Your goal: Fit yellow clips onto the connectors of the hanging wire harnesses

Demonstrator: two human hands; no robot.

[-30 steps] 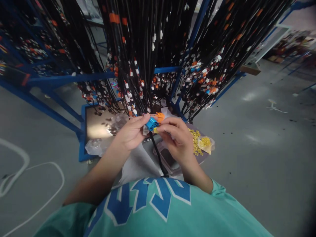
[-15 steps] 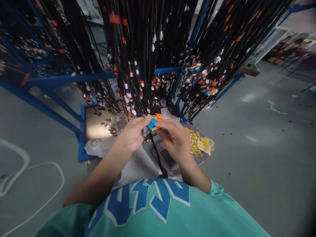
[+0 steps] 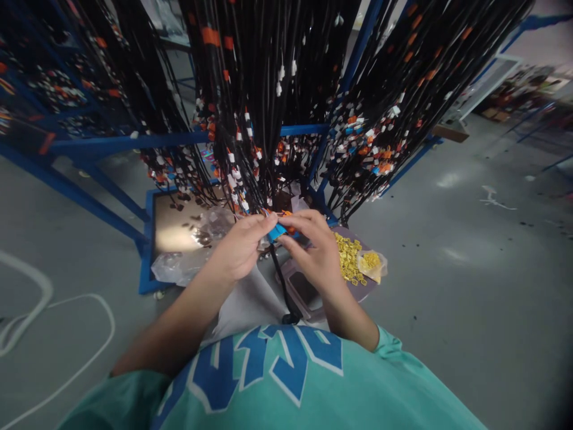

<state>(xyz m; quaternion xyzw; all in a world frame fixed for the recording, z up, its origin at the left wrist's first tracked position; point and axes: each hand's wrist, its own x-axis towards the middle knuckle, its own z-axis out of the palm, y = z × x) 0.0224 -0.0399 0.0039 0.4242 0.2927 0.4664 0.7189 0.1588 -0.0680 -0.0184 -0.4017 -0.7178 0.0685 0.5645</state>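
Observation:
My left hand pinches a small blue connector between thumb and fingers, at the lower end of the hanging wires. From the other side, my right hand closes its thumb and fingertips on the connector's right end. A sliver of yellow shows at the connector's lower edge, by the right fingertips; its shape is mostly hidden. An orange connector sits just behind the right fingers, partly covered by them. Many yellow clips lie to the right of my right hand.
Bundles of black cables hang from a blue rack in front of me. Below stand a tray, a crumpled plastic bag and a grey stool top bearing a bag of yellow pieces. A white hose lies at left.
My right fingers have moved slightly left and closed tighter against the blue connector. The yellow piece at its edge now shows less. My left hand keeps its hold.

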